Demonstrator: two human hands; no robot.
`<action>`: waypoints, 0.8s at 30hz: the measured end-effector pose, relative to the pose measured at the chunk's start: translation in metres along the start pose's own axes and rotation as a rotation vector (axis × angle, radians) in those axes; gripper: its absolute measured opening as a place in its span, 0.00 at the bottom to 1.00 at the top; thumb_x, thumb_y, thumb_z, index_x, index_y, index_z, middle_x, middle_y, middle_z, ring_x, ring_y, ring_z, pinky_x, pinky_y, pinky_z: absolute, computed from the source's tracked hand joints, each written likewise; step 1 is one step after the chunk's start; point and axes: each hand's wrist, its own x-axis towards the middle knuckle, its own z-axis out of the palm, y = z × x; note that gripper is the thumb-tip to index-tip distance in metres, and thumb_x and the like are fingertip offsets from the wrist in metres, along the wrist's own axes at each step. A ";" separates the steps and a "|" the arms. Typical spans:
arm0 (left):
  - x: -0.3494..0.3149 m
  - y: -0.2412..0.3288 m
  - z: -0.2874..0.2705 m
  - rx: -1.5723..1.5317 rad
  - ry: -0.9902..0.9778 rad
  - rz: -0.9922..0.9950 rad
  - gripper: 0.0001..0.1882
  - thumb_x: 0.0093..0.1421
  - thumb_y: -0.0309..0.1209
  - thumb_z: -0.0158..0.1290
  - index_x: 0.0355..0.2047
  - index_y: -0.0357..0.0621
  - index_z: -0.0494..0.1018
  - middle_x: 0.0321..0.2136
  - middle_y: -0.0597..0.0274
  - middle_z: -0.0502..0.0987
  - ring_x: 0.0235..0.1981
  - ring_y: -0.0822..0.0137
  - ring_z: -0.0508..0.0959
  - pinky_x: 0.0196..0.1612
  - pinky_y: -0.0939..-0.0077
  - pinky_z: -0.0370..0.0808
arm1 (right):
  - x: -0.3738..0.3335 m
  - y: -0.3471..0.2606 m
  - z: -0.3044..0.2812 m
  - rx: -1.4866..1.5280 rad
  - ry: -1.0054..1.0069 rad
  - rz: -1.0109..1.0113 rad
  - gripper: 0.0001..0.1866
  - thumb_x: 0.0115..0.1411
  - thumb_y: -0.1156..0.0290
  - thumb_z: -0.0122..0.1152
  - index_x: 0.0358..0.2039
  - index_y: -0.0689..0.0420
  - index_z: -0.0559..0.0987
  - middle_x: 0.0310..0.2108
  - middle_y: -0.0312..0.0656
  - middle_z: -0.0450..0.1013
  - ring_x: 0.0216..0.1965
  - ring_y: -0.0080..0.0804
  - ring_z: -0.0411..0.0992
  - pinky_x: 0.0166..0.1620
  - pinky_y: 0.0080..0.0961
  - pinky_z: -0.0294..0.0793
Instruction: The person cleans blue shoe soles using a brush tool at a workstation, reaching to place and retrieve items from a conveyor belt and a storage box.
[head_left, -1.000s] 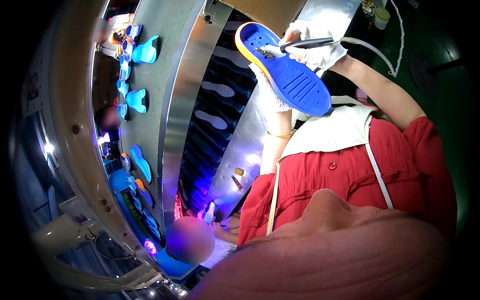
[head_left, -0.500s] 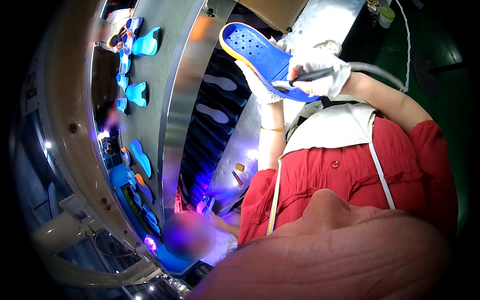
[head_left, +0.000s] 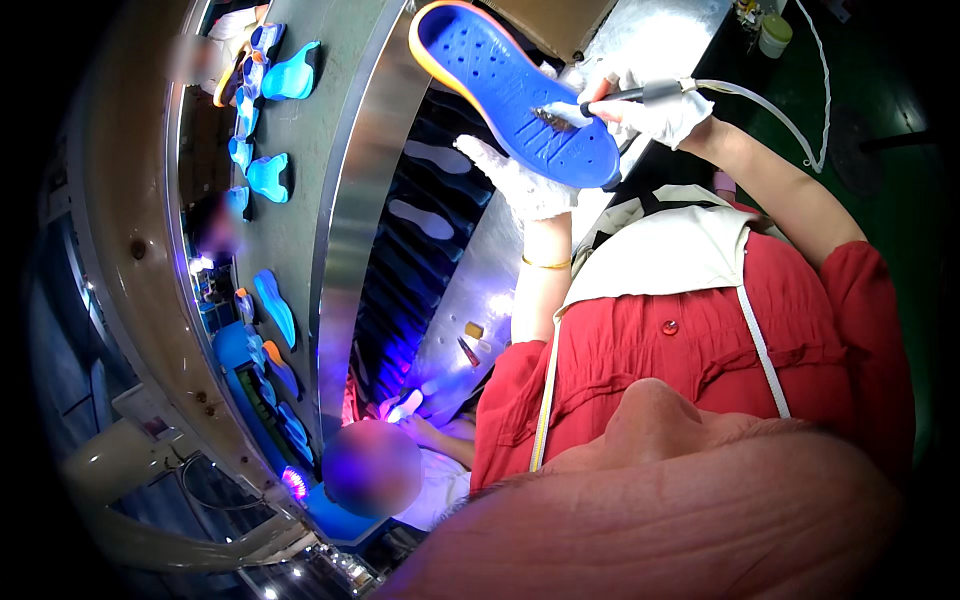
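Observation:
A blue shoe sole [head_left: 505,85] with an orange rim and small holes is held up, tilted, at the top middle. My left hand [head_left: 535,190], in a white glove, supports it from below near the heel; some fingers stretch out past its edge and others are hidden behind it. My right hand [head_left: 665,115], also in a white glove, is closed around a dark-handled brush [head_left: 615,97] with a pale hose running from its rear end. The dark bristles touch the sole's inner surface around its middle.
To the left runs a green conveyor belt [head_left: 330,130] with a metal edge, carrying several light blue soles [head_left: 291,75]. Pale sole-shaped pieces [head_left: 422,219] lie on a dark ridged surface. A metal table [head_left: 440,350] holds a yellow block [head_left: 474,329]. A co-worker's hand [head_left: 430,435] is at lower left.
The sole has moved up and left, and its heel end shows more fully. The brush has shifted from near the heel to mid-sole. My left hand's outer fingers now spread away from the sole's edge.

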 end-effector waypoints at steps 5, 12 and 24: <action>0.004 -0.007 0.003 0.186 -0.002 0.060 0.44 0.61 0.68 0.38 0.65 0.47 0.59 0.59 0.52 0.68 0.57 0.54 0.71 0.61 0.57 0.67 | -0.020 -0.014 0.020 0.365 -0.063 0.213 0.05 0.59 0.75 0.62 0.35 0.57 0.76 0.30 0.36 0.71 0.30 0.21 0.71 0.36 0.17 0.71; 0.010 -0.006 0.007 0.029 -0.148 0.076 0.46 0.58 0.69 0.41 0.67 0.52 0.56 0.63 0.51 0.63 0.63 0.44 0.63 0.64 0.45 0.60 | -0.020 -0.010 0.018 0.229 0.025 0.133 0.06 0.58 0.71 0.63 0.35 0.57 0.76 0.29 0.37 0.73 0.28 0.22 0.72 0.34 0.19 0.72; 0.015 0.005 0.000 0.008 -0.166 0.036 0.44 0.59 0.66 0.43 0.66 0.49 0.59 0.62 0.45 0.64 0.62 0.45 0.65 0.65 0.48 0.61 | -0.011 0.001 0.008 0.243 -0.165 0.083 0.07 0.58 0.73 0.66 0.35 0.59 0.78 0.29 0.36 0.76 0.29 0.20 0.74 0.35 0.17 0.74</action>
